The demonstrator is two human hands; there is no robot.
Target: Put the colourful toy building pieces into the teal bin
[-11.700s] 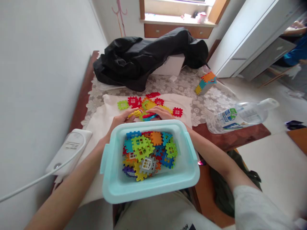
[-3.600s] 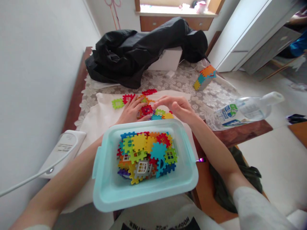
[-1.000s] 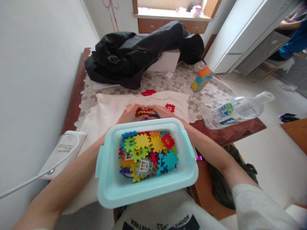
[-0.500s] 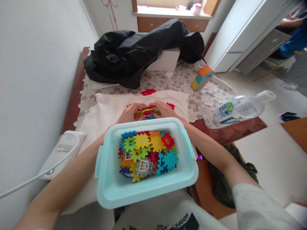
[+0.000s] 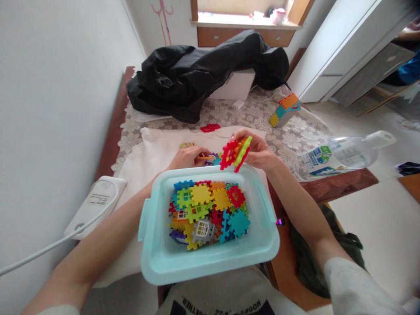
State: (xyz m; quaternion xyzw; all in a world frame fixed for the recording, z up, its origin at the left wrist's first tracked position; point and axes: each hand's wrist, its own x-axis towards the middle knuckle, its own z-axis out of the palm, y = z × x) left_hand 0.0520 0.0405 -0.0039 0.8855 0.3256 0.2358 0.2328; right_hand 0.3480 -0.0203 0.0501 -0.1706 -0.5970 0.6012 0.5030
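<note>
Plastic tiles (image 5: 210, 158) half hidden under left hand (image 5: 187, 156)

Your only view comes from the camera on your head, looking forward and steeply down from close above the turquoise bin (image 5: 210, 258) in your lap, across the table (image 5: 331, 186) to the far windowsill (image 5: 246, 26), no second view overlapping it.

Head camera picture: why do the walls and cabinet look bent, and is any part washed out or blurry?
Head view: wide-lens distortion bows the white cabinet and the wall; the window sill is overexposed by daylight; the right hand and its stack of tiles look slightly soft, the bin sharp.
</note>
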